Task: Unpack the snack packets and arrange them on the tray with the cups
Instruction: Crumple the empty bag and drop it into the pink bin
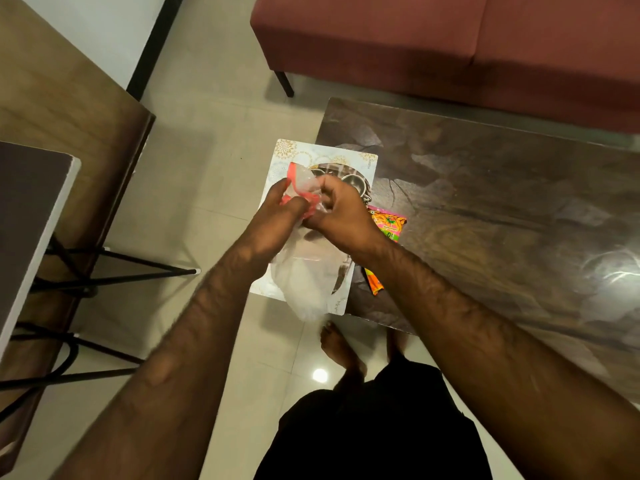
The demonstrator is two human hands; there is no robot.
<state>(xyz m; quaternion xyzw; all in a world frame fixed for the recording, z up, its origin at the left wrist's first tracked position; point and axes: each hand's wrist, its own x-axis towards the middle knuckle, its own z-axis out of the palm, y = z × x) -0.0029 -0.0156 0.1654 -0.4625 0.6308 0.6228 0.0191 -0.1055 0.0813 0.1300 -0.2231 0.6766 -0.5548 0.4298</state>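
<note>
A clear plastic bag (304,289) with a red top strip hangs over the white patterned tray (360,161). My left hand (277,216) and my right hand (341,216) both pinch the bag's top, close together. Steel cups (353,183) stand on the tray behind my hands, partly hidden. An orange and pink snack packet (388,226) lies on the table just right of the tray, partly under my right wrist. The tray overhangs the table's left edge.
The dark glossy coffee table (502,209) stretches to the right. A maroon sofa (450,46) stands behind it. To the left are a wooden table (62,98) and a stool with black metal legs (114,268). My bare feet (341,351) rest on the tiled floor.
</note>
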